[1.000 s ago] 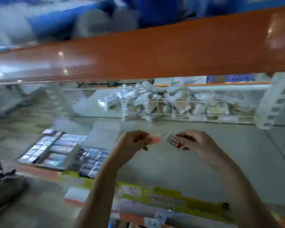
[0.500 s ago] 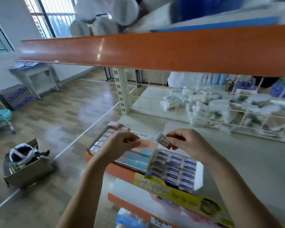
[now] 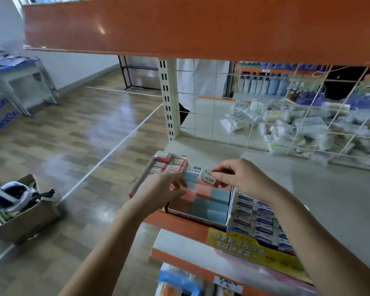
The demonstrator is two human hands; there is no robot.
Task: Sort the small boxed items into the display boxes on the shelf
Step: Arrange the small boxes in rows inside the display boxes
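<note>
Pinching a small white boxed item (image 3: 209, 178) by its upper end, the right hand (image 3: 236, 180) holds it tilted over the back of the middle display box (image 3: 203, 201). Left hand (image 3: 162, 192), fingers curled, grips a small pink item (image 3: 187, 194) just above the same box's left side; most of that item is hidden by the fingers. Middle display box holds rows of pink and blue-grey blocks. Just left of it, a display box (image 3: 156, 169) with red-and-white small boxes at its far end. Just right, a display box (image 3: 259, 223) packed with blue-and-white small boxes. All three sit on the grey shelf (image 3: 329, 201), at its front left corner. Wire grid (image 3: 286, 116) stands at the shelf's back. Cardboard carton (image 3: 21, 216) on the wooden floor, well to the left.
</note>
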